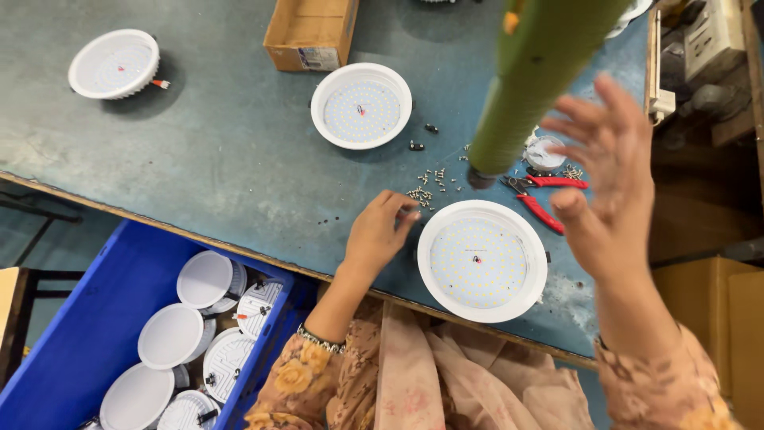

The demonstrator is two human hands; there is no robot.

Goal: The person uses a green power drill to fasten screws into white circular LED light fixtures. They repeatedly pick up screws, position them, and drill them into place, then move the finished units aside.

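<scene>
L hand [380,232] at screws [420,194], green driver [535,84] hanging tip-down, slightly tilted

Your left hand [380,231] and right hand [609,179] are bare: no gloves and no rings visible. Your sleeves [306,374] are a tan-orange fabric printed with yellow and brown flowers; both end at the wrist. A beaded bracelet [321,340] in dark and pale beads circles your left wrist. A plain pinkish-beige cloth [446,374] hangs in folds down your front.
</scene>
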